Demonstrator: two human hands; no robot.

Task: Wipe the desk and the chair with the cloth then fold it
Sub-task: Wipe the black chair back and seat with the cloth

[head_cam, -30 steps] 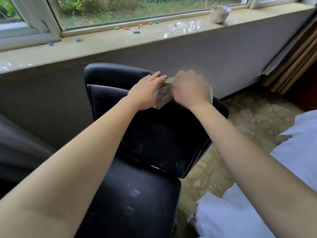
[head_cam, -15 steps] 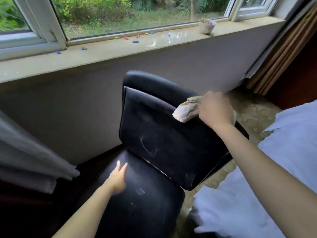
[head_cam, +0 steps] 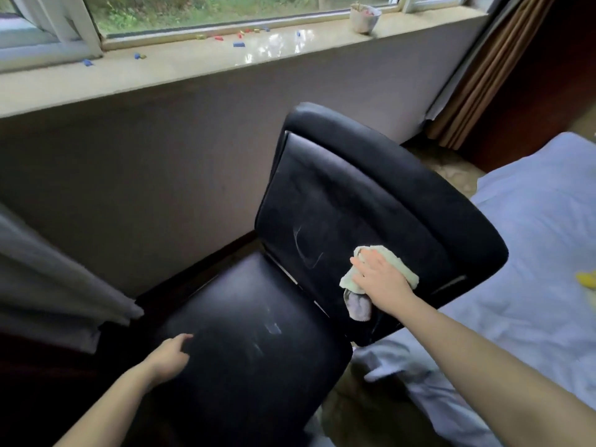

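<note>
**Q:** Right hand, what's the grip?
**A:** My right hand (head_cam: 379, 279) lies flat, with the fingers near straight and a little spread, pointing to the upper left. Nothing is curled or pinched. Palm and fingers press the cloth (head_cam: 401, 269) onto the chair (head_cam: 403, 201).

**Q:** Where on it?
**A:** On the front of the backrest (head_cam: 322, 195), lower right part, right of centre in frame. The cloth is pale green and bunched under my hand. Its edges show above and to the left of my fingers, and a grey fold hangs below my palm.

**Q:** Arm pose?
**A:** The right forearm comes in from the lower right corner and reaches up and left, with the wrist about straight.

**Q:** Left hand?
**A:** My left hand (head_cam: 169, 354) holds nothing. The fingers are loosely bent and the forefinger is stretched toward the right. It sits at the left edge of the seat (head_cam: 251, 350), lower left of frame. I cannot tell how firmly it touches. The forearm enters from the bottom edge.

**Q:** Chair surface?
**A:** It's black and shiny, with pale scuff marks on the backrest left of the cloth and on the seat's middle.

**Q:** Surroundings, quick.
**A:** A windowsill (head_cam: 161, 75) runs across the top, with small coloured bits (head_cam: 238, 44) and a cup (head_cam: 363, 17) on it. There is a grey curtain (head_cam: 48, 285) at the left edge and a brown curtain (head_cam: 483, 75) at the upper right. A pale blue bed sheet (head_cam: 532, 237) lies on the right, just beside the chair, with something yellow (head_cam: 587, 279) on it at the right edge.
</note>
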